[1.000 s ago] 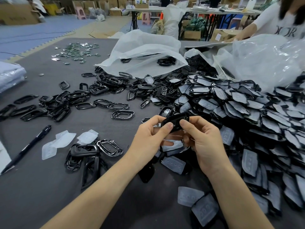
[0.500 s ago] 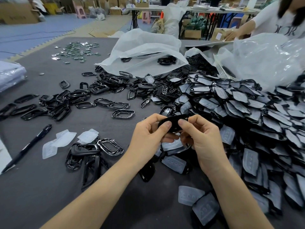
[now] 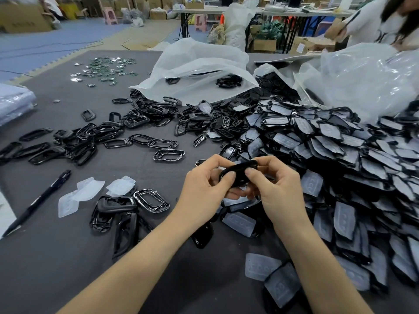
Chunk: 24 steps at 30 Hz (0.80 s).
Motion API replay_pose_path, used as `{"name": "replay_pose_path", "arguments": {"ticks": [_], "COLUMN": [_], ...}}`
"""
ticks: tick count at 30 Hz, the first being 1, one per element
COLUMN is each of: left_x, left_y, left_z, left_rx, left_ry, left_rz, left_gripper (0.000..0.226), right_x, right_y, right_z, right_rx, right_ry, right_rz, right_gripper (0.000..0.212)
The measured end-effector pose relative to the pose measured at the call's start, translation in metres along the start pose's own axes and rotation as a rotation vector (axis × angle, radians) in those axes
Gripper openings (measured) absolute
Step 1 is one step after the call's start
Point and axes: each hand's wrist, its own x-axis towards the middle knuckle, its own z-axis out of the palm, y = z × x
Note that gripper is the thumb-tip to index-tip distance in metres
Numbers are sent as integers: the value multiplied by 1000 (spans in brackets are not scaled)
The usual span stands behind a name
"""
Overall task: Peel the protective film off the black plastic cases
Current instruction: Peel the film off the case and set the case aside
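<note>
Fingers (image 3: 229,176) of both hands pinching one black case (image 3: 238,172), its underside hidden, film not discernible

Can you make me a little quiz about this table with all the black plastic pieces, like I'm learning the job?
1. True or false: both hands hold one black case above the table.
2. Which side of the person is the big pile of film-covered cases on: A left, B right?
3. Fill in: the long thin thing lying at the table's left edge is a ____.

Key:
1. True: left hand and right hand both pinch it.
2. B.
3. Pen.
</note>
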Motion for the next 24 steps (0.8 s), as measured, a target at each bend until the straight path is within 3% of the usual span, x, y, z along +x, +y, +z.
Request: {"name": "replay_pose_path", "arguments": {"ticks": [6,13,20,24], "left_x": [0,1,5,8], "left_y": [-6,-10,-8,-9], "left_z": [0,0,-7,-9], "left_rx": [262,346,303,141], "left_ry": [44,71,-58,-19], "left_rz": [129,163,83,28], "left_gripper": [18,16,13,18], "right_x": [0,0,0,0], "right_y": [0,2,-1,-1], "right_z": [1,1,0,0], "right_rx": [-98,-202,-328,-338], "right_ry": [0,47,-18,13], "right_rz": [-76,-115,-215,-256], "right_gripper": [15,20,20,20]}}
